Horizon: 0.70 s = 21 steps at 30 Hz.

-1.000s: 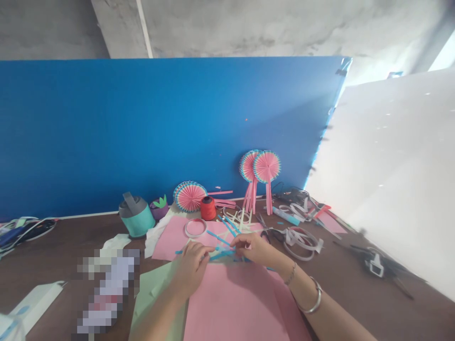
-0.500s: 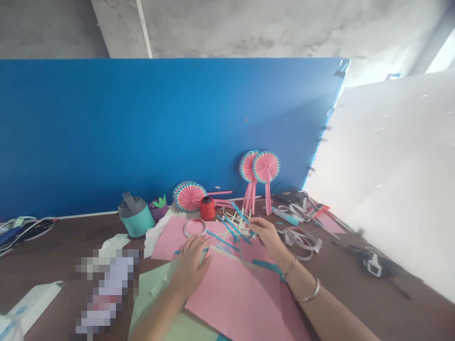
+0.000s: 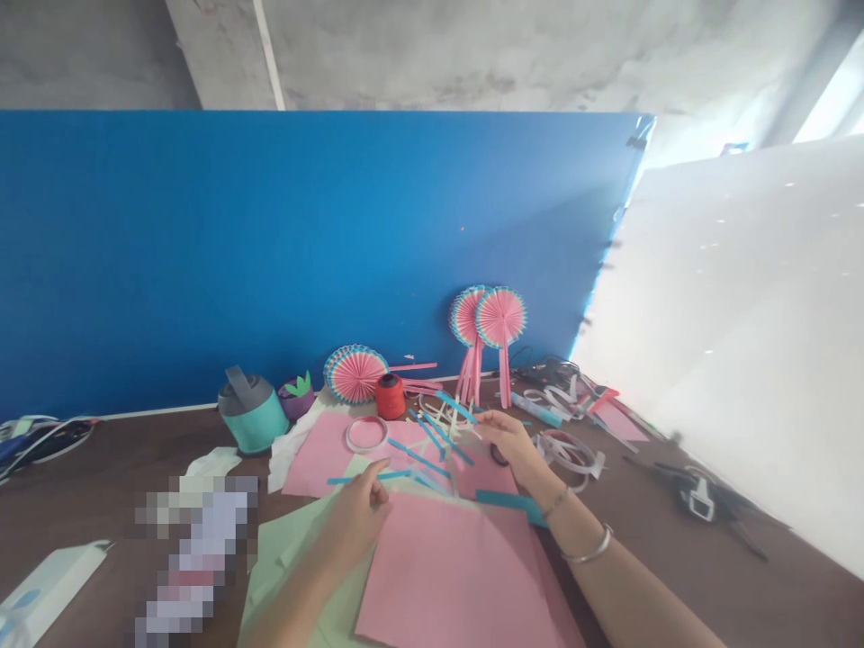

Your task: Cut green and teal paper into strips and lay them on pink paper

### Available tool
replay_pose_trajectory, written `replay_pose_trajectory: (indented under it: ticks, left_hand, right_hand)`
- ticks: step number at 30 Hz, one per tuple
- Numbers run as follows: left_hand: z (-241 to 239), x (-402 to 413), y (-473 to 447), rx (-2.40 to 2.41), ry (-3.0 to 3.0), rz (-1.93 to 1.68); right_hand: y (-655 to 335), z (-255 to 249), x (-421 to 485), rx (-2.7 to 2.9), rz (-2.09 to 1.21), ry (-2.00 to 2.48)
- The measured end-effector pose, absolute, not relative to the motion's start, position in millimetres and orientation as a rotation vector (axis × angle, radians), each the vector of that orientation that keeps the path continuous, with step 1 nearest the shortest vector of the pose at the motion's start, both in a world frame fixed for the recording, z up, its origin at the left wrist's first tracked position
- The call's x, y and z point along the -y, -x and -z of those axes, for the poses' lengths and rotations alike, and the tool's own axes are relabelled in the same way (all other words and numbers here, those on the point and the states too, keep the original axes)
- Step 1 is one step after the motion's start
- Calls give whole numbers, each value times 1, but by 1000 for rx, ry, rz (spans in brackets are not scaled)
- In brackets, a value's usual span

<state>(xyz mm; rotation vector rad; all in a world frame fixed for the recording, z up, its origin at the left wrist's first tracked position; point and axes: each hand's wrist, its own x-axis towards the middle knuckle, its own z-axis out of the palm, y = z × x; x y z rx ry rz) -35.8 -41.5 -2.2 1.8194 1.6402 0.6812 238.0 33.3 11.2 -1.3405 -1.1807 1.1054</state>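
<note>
My left hand (image 3: 361, 508) has its fingers curled at the upper left corner of a pink paper sheet (image 3: 452, 567), apparently gripping its edge; the contact is partly hidden. My right hand (image 3: 509, 443) reaches over the scattered strips and pinches the end of a blue paper strip (image 3: 455, 406). A dark ring (image 3: 499, 454) shows just below its fingers. More blue strips (image 3: 418, 457) and pale green strips lie between the hands on another pink sheet (image 3: 324, 450). Beneath the left forearm are light green sheets (image 3: 283, 540).
Pleated pink paper rosettes (image 3: 500, 317) lean on the blue partition (image 3: 270, 243); another rosette (image 3: 357, 373) is beside a red thread spool (image 3: 390, 396). A tape roll (image 3: 366, 435), teal container (image 3: 253, 418) and purple pot (image 3: 297, 396) stand left. White strip coils (image 3: 567, 459) and a glue tube (image 3: 536, 409) lie right.
My left hand has gone from spread flat to curled. The upper pink sheet has shifted toward me and straightened, baring a blue strip. My right hand stays with its strip.
</note>
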Motion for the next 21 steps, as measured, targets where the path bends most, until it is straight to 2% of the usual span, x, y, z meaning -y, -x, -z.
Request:
replay_pose_trajectory:
  ticks: [4, 7, 12, 14, 16, 19, 21]
  left_hand:
    - [4, 39, 43, -1543, -1733, -706]
    - [3, 41, 49, -1485, -1704, -673]
    - [-3, 46, 54, -1566, -1740, -563]
    - [-5, 46, 55, -1630, -1783, -514]
    - [-5, 44, 56, -1693, -1847, -530]
    - [-2, 38, 57, -1738, -1901, -748]
    - [-1, 35, 56, -1714, -1842, -915]
  right_hand:
    - [-240, -10, -35, 1352, -769, 1496]
    - [-238, -7, -33, 1522, -643, 1503]
    - [-232, -2, -30, 1593, -301, 1580]
    - [-230, -4, -31, 1531, -471, 1575]
    - [-228, -6, -31, 1438, -814, 1473]
    - [-225, -11, -27, 1396, -1292, 1204]
    - [-223, -13, -22, 1436, -1469, 1084]
